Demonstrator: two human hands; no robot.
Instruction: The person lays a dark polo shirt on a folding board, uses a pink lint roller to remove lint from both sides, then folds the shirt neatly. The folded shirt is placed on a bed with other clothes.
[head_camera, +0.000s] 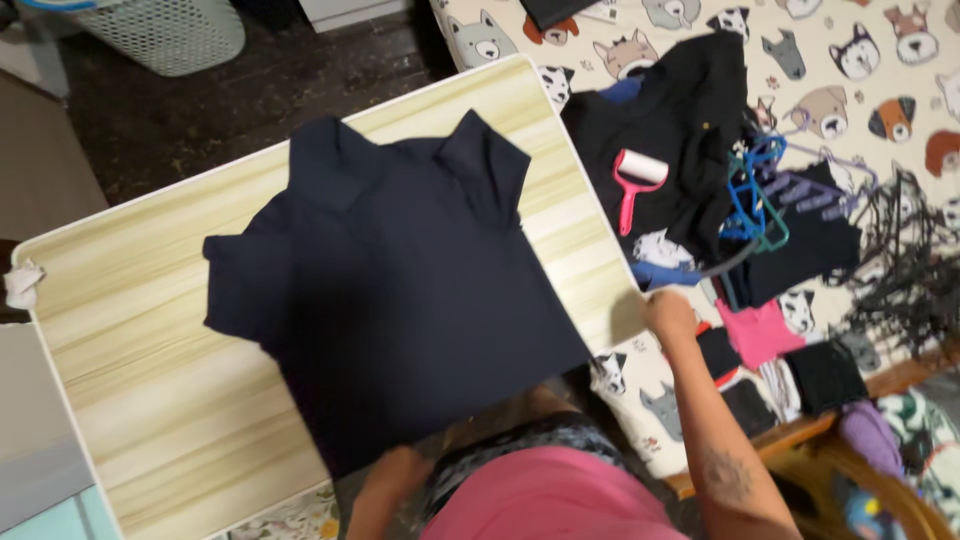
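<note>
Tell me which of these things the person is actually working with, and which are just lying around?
In use: dark navy shirt spread on the wooden table; left hand at its hem; right hand at the table's right edge.

Lying about: pink lint roller, plastic hangers, black clothes pile, laundry basket.

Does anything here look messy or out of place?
Yes. The dark shirt lies askew on the table, its hem hanging over the near edge. On the bed beside it, hangers, a lint roller and clothes lie in a jumbled heap.
</note>
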